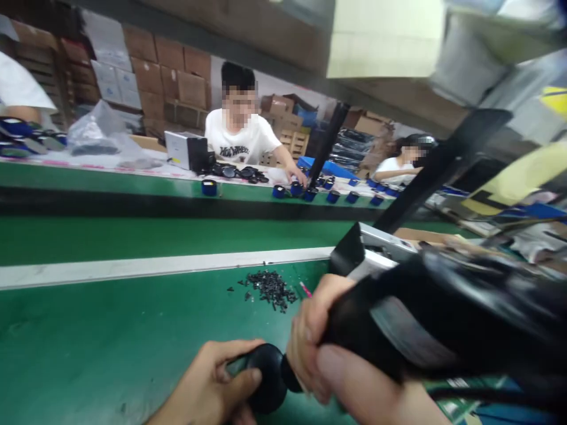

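Note:
My left hand (221, 381) grips a round black disc-shaped part (269, 381), thumb across its face, low over the green work surface. In my right hand (330, 342) is a black electric screwdriver (367, 319), its fingers wrapped round the front of the body. The screwdriver's dark nose (290, 373) is close against the disc's right side; whether they touch I cannot tell. Its large rear body, with a pale label, is blurred and fills the right side. Beyond the hands lies a loose pile of small black pieces (271, 287), perhaps screws.
A white strip (168, 264) crosses the green surface (110, 336). A grey metal box (383, 242) stands behind the screwdriver. Across the line, a co-worker (241, 133) touches one of several blue-and-black round parts (333, 196). A dark slanted post (443, 165) rises at right.

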`<action>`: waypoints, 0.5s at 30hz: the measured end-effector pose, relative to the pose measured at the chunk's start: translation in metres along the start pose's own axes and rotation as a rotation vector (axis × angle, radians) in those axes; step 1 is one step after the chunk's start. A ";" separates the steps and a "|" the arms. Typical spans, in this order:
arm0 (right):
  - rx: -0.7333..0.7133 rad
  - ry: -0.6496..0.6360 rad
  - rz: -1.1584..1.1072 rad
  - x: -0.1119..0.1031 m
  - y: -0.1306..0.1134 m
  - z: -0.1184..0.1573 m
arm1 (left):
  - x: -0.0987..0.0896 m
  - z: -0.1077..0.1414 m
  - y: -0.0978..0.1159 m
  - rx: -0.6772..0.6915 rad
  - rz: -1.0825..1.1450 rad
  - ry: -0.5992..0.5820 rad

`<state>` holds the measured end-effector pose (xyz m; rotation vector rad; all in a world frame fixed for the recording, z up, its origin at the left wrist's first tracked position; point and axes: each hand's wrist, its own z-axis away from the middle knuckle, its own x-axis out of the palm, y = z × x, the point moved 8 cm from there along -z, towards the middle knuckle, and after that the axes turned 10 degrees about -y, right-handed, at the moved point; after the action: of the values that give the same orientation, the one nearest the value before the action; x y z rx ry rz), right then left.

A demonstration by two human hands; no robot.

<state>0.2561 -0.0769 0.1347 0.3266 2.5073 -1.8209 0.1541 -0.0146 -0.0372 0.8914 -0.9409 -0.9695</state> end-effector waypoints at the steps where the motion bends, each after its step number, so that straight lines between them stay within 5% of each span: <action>1: -0.029 0.015 -0.066 -0.014 -0.003 0.005 | -0.001 0.001 0.002 -0.009 -0.017 0.006; 5: -0.208 0.114 -0.121 -0.110 -0.025 0.026 | 0.001 0.006 0.010 -0.011 -0.022 0.004; 8: -0.181 0.347 -0.107 -0.170 -0.024 0.035 | 0.002 0.008 0.012 -0.025 -0.042 0.004; 11: -0.119 0.478 -0.090 -0.180 -0.016 0.031 | 0.001 0.010 0.013 -0.042 -0.080 0.011; 15: -0.020 0.513 -0.075 -0.163 -0.011 0.034 | -0.002 0.007 0.004 -0.044 -0.086 0.022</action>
<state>0.4101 -0.1370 0.1581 0.8019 2.8879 -1.9377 0.1483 -0.0128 -0.0320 0.9098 -0.8652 -1.0483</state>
